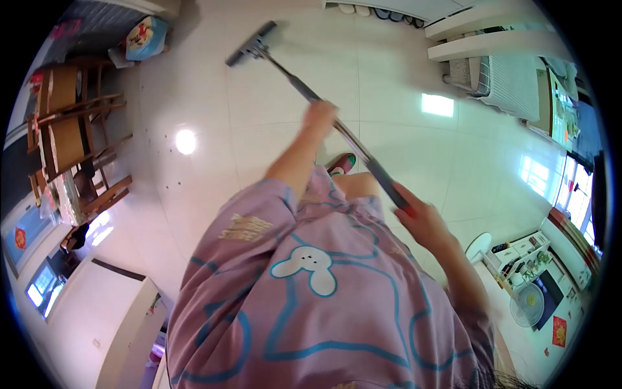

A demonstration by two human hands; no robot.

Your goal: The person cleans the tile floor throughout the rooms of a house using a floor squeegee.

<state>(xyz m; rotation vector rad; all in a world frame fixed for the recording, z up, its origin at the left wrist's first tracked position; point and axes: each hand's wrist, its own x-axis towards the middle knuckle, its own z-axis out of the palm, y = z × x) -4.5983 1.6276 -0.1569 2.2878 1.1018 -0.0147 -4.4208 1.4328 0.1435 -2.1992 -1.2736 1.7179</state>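
A long-handled mop [356, 146] runs diagonally across the view, its flat grey head [251, 44] resting on the pale tiled floor [291, 84] at the upper left. Around the middle of the pole, just below a dark grip section, my left hand [320, 117] is closed. Near the pole's lower end, by a dark grip with a red part, my right hand [418, 219] is wrapped round the handle. One foot in a dark patterned shoe [342, 164] shows beneath the pole, between my two arms.
Wooden chairs [97, 107] line the left side, with a blue bag [146, 39] above them. Shoes [382, 13] sit under a cabinet at the top. A covered sofa [508, 84] is at the upper right. Lower right stand a fan [528, 303] and a white shelf unit [521, 249].
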